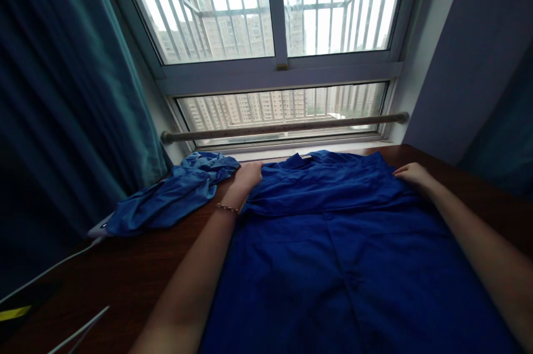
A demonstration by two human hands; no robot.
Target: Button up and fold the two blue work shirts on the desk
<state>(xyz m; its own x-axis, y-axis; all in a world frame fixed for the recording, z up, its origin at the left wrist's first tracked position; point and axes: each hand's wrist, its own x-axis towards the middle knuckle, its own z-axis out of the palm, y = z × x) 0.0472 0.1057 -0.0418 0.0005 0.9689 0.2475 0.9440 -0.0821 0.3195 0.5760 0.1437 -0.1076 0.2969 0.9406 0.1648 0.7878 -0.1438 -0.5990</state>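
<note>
Blue shirt [291, 271], hands [249, 175] [416, 175] at either side, wooden surface [141, 265]

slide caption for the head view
Left hand and right hand at opposite edges of a blue collared fabric shirt before a gray-framed glass window.

Bright blue buttoned cloth garment [300, 276] spread on dark brown wooden surface [154, 259]; bare left hand [249, 175] gripping far left edge, bare right hand [415, 175] at far right edge; crumpled lighter-blue cloth [170, 194] lying left
</note>
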